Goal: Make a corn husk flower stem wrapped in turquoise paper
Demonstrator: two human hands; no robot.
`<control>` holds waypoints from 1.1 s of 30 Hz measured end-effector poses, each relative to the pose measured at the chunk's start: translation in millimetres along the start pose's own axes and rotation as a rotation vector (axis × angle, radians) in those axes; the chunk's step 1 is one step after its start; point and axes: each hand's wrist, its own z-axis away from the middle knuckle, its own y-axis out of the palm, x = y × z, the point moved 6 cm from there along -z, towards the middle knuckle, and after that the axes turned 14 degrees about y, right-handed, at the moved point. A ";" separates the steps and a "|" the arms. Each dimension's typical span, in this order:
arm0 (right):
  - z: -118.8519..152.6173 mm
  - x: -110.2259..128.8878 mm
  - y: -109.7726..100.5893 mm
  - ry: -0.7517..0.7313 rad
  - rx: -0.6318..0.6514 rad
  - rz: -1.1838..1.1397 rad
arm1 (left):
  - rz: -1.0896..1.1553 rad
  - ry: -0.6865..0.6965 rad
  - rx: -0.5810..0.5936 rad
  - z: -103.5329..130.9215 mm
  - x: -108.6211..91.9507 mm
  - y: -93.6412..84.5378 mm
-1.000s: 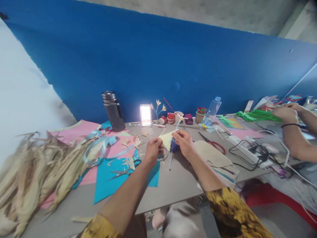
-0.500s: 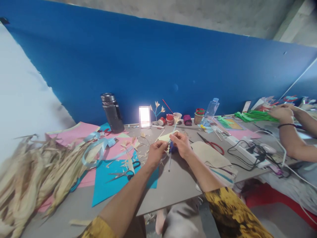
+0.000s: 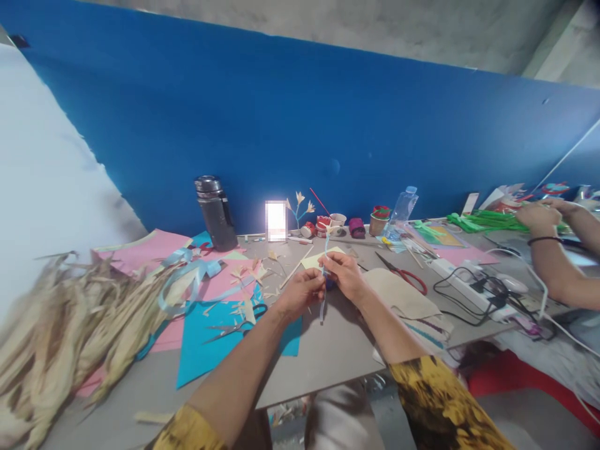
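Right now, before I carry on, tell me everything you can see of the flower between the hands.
The flower stands nearly upright above the table, its cream, papery-looking petals spread at the top. Its stem is slim and pale bluish; the left hand and right hand pinch it midway, partly covering it. A whitish lower length shows beneath them; whether its tip touches the table is unclear.
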 end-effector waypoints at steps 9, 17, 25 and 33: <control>2.8 -4.3 5.2 0.050 0.130 -0.013 | -0.049 -0.072 -0.036 2.9 -2.5 -3.3; -1.0 1.8 -3.2 -0.010 0.033 -0.051 | -0.206 0.085 -0.318 -1.0 -13.1 -19.5; -6.1 -8.5 -5.2 0.016 -0.023 -0.016 | -0.282 0.119 -0.373 -1.5 -8.6 -28.6; -7.4 -8.7 -0.2 0.015 0.014 -0.059 | -0.177 0.152 -0.282 -0.8 -14.6 -19.0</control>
